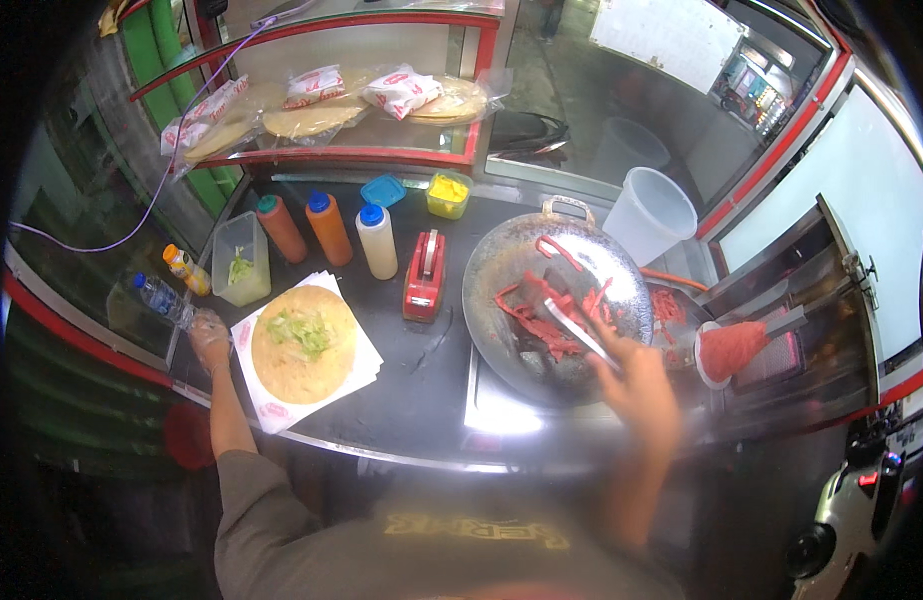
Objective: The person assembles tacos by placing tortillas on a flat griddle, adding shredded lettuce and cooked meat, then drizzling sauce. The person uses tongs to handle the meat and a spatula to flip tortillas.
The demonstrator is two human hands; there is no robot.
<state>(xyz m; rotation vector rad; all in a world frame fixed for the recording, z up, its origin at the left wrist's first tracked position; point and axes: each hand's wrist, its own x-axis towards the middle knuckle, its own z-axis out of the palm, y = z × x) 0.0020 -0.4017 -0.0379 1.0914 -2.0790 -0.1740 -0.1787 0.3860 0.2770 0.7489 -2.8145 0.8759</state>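
R hand (pixel 637 385) is closed round a long metal utensil (pixel 582 338), shiny handle, head blurred. Just past the grip, red meat strips (pixel 557 345), glossy & ragged, lie in a round, worn metal wok (pixel 482 330). Beyond that, a translucent plastic bucket (pixel 647 215). L hand (pixel 210 340), in a clear, crinkly plastic glove, is by the counter's L edge; can't tell if its fingers grip anything. Just R of it: round, tan flatbread (pixel 282 370) w/ shredded lettuce (pixel 304 332) heaped on top, all on squarish white paper (pixel 367 362). Near its fingertips, a clear water bottle (pixel 160 296), blue cap; farther off, a rectangular plastic tub (pixel 247 292) & 3 cylindrical squeeze bottles (pixel 330 228): red, orange, off-white. Labels: water bottle has a bluish one, paper has red print at its corners, shirt (pixel 477 555) has yellow lettering across the front.
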